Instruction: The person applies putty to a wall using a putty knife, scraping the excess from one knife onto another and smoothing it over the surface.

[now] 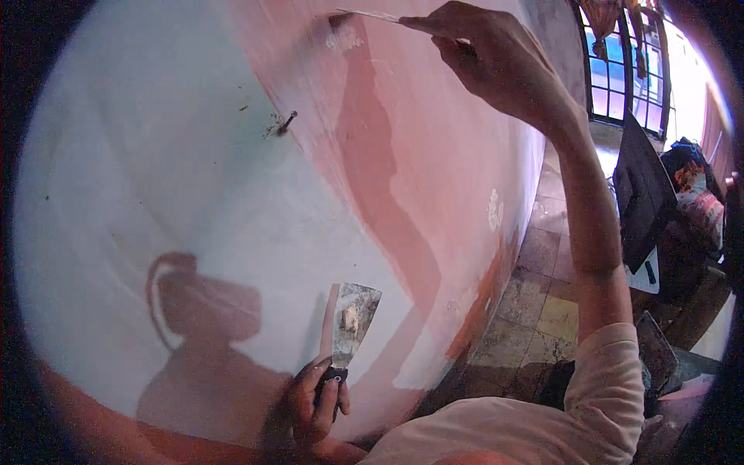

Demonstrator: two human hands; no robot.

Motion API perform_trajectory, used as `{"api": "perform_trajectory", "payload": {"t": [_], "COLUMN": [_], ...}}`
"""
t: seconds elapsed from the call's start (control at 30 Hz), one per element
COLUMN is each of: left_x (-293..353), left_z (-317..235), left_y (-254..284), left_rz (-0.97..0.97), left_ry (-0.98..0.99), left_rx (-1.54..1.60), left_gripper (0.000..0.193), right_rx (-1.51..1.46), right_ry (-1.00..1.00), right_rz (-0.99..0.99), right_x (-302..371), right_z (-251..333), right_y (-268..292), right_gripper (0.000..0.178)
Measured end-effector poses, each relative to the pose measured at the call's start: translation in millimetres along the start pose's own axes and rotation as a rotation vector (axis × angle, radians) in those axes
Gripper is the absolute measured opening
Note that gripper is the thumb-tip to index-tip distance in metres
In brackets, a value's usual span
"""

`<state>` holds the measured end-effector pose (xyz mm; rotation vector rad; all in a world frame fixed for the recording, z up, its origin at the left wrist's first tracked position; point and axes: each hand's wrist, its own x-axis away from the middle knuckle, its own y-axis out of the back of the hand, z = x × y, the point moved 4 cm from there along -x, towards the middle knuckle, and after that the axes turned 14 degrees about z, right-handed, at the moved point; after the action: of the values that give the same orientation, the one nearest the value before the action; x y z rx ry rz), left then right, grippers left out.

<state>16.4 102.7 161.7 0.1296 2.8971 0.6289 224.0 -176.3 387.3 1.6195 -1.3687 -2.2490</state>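
Note:
My right hand is raised at the top, its fingers closed on a thin, pale flat blade seen nearly edge-on. The far end of that blade is close to the pink part of the wall, by a rough whitish patch; I cannot tell whether it touches. Low in the middle, my left hand grips the dark handle of a putty knife. Its broad metal blade points upward and carries pale and brown smears. Behind it is the white part of the wall.
A nail sticks out of the wall near the pink-white border. To the right lie a tiled floor, a dark flat panel standing upright, piled cloth or bags and a barred window. Shadows fall across the wall.

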Motion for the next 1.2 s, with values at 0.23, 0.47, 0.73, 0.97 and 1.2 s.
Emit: {"api": "perform_trajectory", "payload": {"t": [0.23,0.47,0.73,0.97,1.2], "left_x": [-1,4,5,-6,-7], "left_z": [-6,-15,-10,0,0], "left_y": [2,1,5,9,15], "left_rz": [0.182,0.189,0.206,0.210,0.196], "left_ry": [-0.029,-0.067,-0.125,-0.126,-0.127], "left_rx": [-0.269,-0.216,-0.348,-0.219,-0.189], "left_gripper": [0.036,0.035,0.033,0.033,0.033], "right_rx": [0.344,0.336,0.326,0.299,0.213], "right_ry": [0.060,0.126,0.033,0.057,0.026], "right_rz": [-0.121,0.007,-0.087,-0.026,0.036], "right_x": [-4,11,-6,4,-5], "right_z": [-17,-11,-9,-1,4], "right_y": [-14,-20,-8,-29,3], "right_gripper": [0.015,0.022,0.028,0.028,0.031]}}
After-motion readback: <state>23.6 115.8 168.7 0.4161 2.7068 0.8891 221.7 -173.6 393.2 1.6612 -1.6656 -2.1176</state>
